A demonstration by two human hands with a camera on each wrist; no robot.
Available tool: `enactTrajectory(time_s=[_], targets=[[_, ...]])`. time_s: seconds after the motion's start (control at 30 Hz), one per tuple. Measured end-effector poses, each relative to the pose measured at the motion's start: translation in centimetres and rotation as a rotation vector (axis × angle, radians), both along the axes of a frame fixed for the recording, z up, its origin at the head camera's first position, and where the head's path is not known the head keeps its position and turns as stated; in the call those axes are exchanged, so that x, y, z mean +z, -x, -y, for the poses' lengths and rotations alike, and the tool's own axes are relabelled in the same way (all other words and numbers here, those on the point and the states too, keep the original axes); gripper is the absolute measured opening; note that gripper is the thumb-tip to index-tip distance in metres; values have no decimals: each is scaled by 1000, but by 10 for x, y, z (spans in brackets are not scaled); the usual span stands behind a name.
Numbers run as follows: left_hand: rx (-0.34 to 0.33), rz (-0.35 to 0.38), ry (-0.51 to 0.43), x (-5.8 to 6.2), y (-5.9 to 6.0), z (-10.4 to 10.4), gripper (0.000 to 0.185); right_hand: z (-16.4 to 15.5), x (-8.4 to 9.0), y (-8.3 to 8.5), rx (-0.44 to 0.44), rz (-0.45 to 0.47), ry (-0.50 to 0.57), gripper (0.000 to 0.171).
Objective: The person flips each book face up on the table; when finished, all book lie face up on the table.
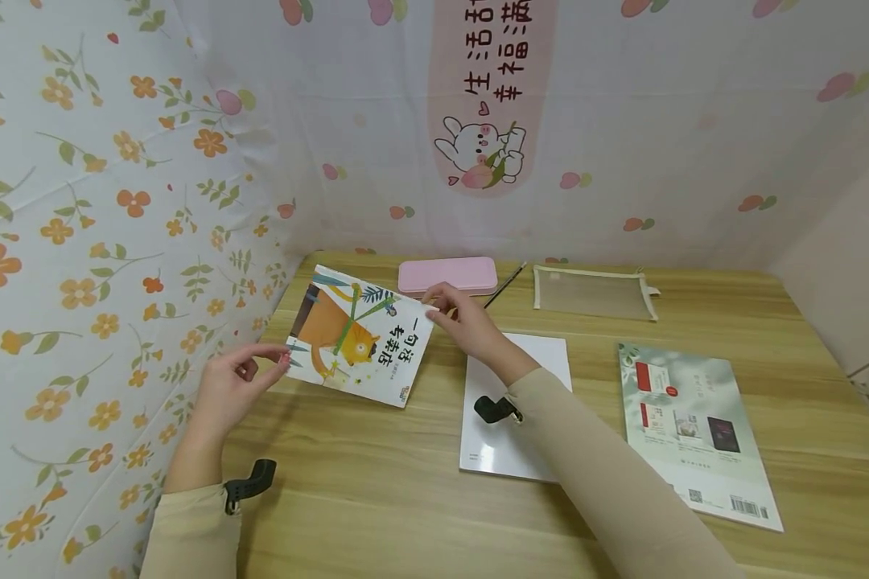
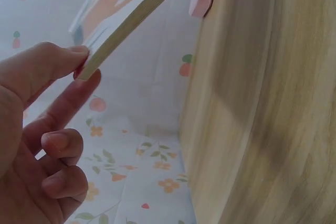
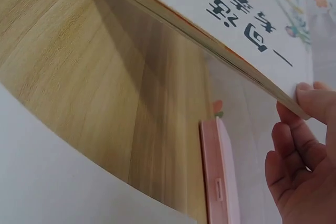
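Both hands hold a picture book (image 1: 365, 338) with an orange animal and dark Chinese characters on its white cover, raised above the wooden table. My left hand (image 1: 235, 386) pinches one corner between thumb and index finger, the other fingers loosely bent, as the left wrist view shows. At the opposite upper corner, my right hand (image 1: 467, 322) pinches the book (image 3: 231, 30) with its thumb on the cover. Under the right forearm lies a white booklet (image 1: 507, 410), partly covered by the sleeve.
At the back stand a pink pencil case (image 1: 446, 275), a dark pencil (image 1: 505, 285) and a beige mesh pouch (image 1: 594, 293). A pale green book (image 1: 695, 434) lies to the right on the wooden table (image 1: 362, 498). Floral cloth (image 1: 116, 241) hangs along the left side.
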State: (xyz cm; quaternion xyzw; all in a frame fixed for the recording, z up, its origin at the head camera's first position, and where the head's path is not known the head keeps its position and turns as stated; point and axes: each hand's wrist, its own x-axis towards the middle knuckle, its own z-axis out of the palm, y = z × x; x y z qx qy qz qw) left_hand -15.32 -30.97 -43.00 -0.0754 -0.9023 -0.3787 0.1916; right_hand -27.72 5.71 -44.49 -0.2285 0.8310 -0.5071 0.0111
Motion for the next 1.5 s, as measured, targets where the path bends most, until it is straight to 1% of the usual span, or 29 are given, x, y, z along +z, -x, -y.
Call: enactTrajectory(time_s=[0.1,0.23,0.3,0.43,0.5,0.57,0.63,0.7,0.73,0.83,0.97,1.17,1.27,1.5], targets=[[-1,60,52,-1,0,1,14,0,-2,0,9,3,-24,16],[-5,148,81,-4,-3,3,18,-1,-6,-1,38,8,-61,18],[-13,172,94,-5,-4,3,19,-1,-7,-2,53,14,-81,17],[-55,189,112,-6,-3,4,16,-2,-7,-4,81,32,-116,15],[-75,227,131,-6,-3,6,15,-2,-7,-5,102,35,-135,16],[-96,298,153,-6,-3,7,15,-1,-9,-5,128,35,-160,20],[-136,382,175,-7,-2,8,17,0,-11,-5,159,35,-192,24],[-179,459,173,-9,-2,9,19,0,-14,-4,183,27,-232,27],[-200,490,168,-10,-1,9,21,1,-15,-4,193,24,-246,29],[-247,546,150,-15,0,9,22,1,-19,-4,212,17,-280,32],[-247,582,166,-19,1,6,21,1,-21,-4,217,8,-315,33],[-275,629,192,-19,-1,0,22,3,-27,-4,187,-65,-458,31],[-274,631,191,-18,-2,-2,22,3,-30,-5,177,-84,-515,28],[-253,593,228,-16,-2,-4,21,5,-31,-8,155,-61,-551,26]])
